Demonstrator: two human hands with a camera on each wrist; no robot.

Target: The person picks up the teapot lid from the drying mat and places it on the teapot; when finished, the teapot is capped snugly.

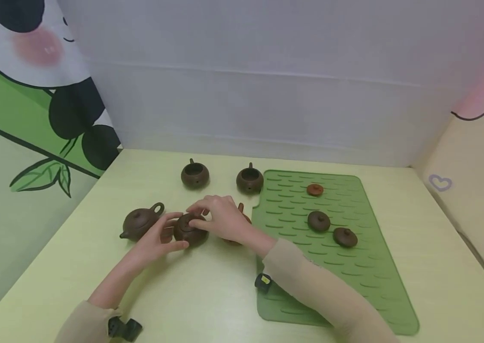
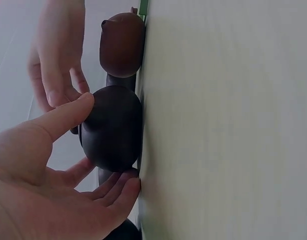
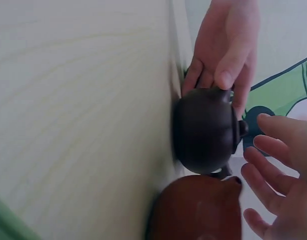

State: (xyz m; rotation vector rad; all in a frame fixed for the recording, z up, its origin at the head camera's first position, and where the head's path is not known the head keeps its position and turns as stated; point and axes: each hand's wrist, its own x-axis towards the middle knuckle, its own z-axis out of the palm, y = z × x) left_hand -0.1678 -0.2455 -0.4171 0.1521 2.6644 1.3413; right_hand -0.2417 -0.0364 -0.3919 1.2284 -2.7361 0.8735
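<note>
A dark brown teapot (image 1: pixel 191 237) with its lid on stands at the middle of the work area. My left hand (image 1: pixel 160 241) holds it from the left, thumb on the near side and fingers round the far side. Over the lid hovers my right hand (image 1: pixel 223 220); in the right wrist view its spread fingers (image 3: pixel 271 172) are apart from the lid knob (image 3: pixel 243 128). Right beside this pot is a reddish-brown teapot (image 3: pixel 196 212), mostly hidden by the right hand in the head view. Another dark lidded teapot (image 1: pixel 138 224) sits left of my left hand.
Two dark teapots without lids, one at the back left (image 1: pixel 195 182) and one nearer the middle (image 1: pixel 250 185), stand farther back. On the right lies a green mat (image 1: pixel 286 245) bearing a reddish lid (image 1: pixel 315 189) and two dark lids (image 1: pixel 319 221). A grey wall rises behind.
</note>
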